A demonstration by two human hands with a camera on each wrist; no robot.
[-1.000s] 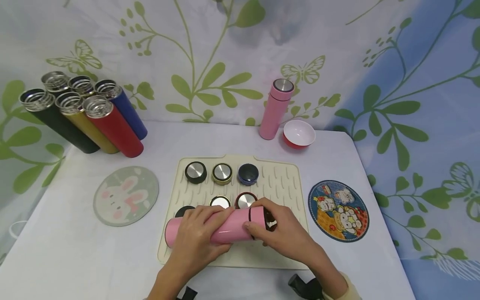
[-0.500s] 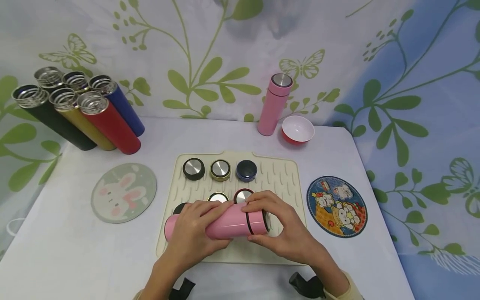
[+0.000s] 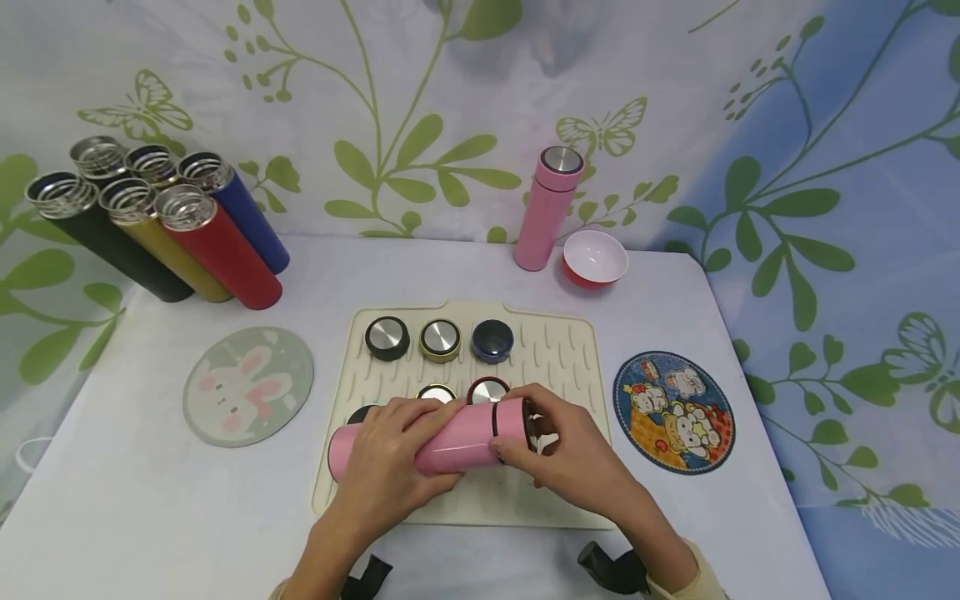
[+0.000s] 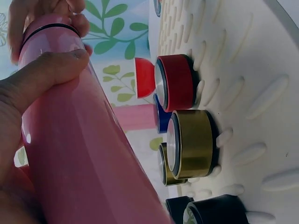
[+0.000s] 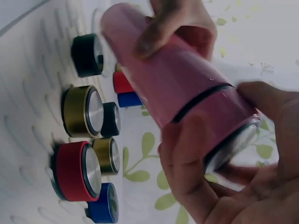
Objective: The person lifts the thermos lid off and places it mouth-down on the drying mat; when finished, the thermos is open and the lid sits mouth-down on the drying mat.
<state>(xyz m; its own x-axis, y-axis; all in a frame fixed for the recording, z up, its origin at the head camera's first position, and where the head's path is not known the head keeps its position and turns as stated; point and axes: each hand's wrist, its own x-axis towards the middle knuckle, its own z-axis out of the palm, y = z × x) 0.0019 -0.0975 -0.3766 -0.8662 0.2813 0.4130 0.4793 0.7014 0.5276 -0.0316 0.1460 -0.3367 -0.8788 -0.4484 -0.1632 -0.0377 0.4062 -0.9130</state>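
Note:
A pink thermos (image 3: 461,437) lies on its side in the air above the cream ridged mat, its lid to the right. My left hand (image 3: 393,458) grips the body, thumb along it in the left wrist view. My right hand (image 3: 573,458) holds the lid (image 5: 229,121) by its sides, thumb and fingers around it. A dark ring marks the seam between lid and body, with no gap visible there. Just behind the thermos, a red-rimmed lid (image 3: 487,391), a gold lid (image 4: 194,144) and a black lid (image 5: 86,55) sit on the mat.
Farther back on the mat (image 3: 555,350) are black, gold and blue lids. Several lidless thermoses (image 3: 225,250) stand at the back left. Another pink thermos (image 3: 547,212), lidded, stands beside a red bowl (image 3: 595,260). Round coasters (image 3: 247,387) lie on both sides.
My right hand shifts its fingers around the lid and back to a hold like the earlier one. The left hand keeps its grip on the thermos. The head view has tilted slightly.

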